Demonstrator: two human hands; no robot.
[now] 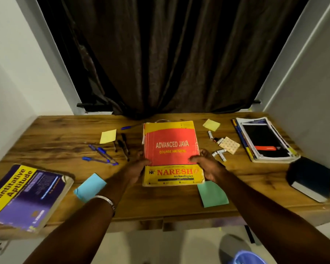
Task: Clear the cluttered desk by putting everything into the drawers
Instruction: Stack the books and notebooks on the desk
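Both my hands are on the Advanced Java book [171, 149] at the middle of the worktop [55, 134]: left hand [136, 168] in a grip on its 9 o'clock edge, right hand [208, 166] on its 3 o'clock edge. Blue pens [101, 155] lie toward 9 o'clock.

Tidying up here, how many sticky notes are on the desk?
4: yellow left of the book, yellow at its right, blue near left, green near right. More may be hidden.

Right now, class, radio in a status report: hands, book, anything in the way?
Left hand and right hand grip the Advanced Java book by its sides. Book flat on desk. Green note at its near corner.
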